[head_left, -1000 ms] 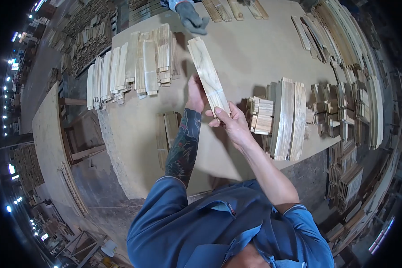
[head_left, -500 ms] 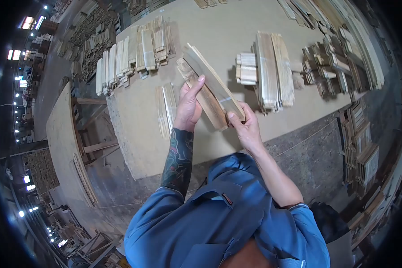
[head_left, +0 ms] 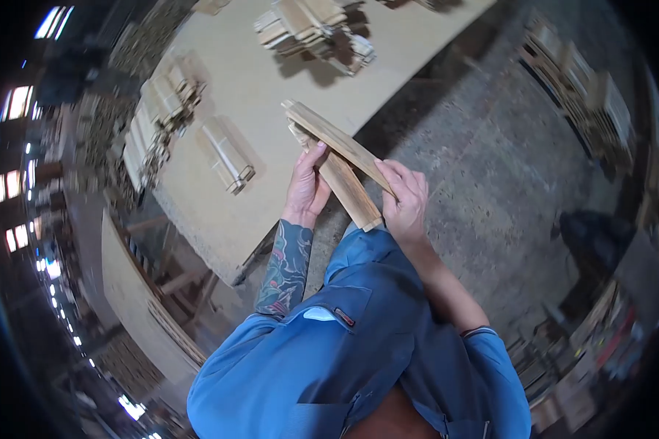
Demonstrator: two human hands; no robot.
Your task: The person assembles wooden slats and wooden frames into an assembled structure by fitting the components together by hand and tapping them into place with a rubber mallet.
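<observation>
My left hand (head_left: 307, 184) is closed round a wooden board (head_left: 350, 189), its thumb lying along the top. Between my right hand's (head_left: 406, 196) thumb and fingers is the near end of a second wooden board (head_left: 342, 148). This second board crosses over the first at an angle, and their far ends come together beyond my left hand. Both boards are held in the air in front of my body, past the table's edge. Part of the lower board is hidden beneath the upper one.
On the pale table (head_left: 271, 102) lie a small bundle of slats (head_left: 225, 154), a row of boards (head_left: 157, 121) at the left and a stacked pile (head_left: 307, 29) at the back. More stacked boards (head_left: 582, 95) stand on the floor at the right. A panel (head_left: 143, 282) leans at the left.
My view and body have turned to the right, away from the table. The upper board has swung across the lower one, and my right hand now grips only that upper board's near end.
</observation>
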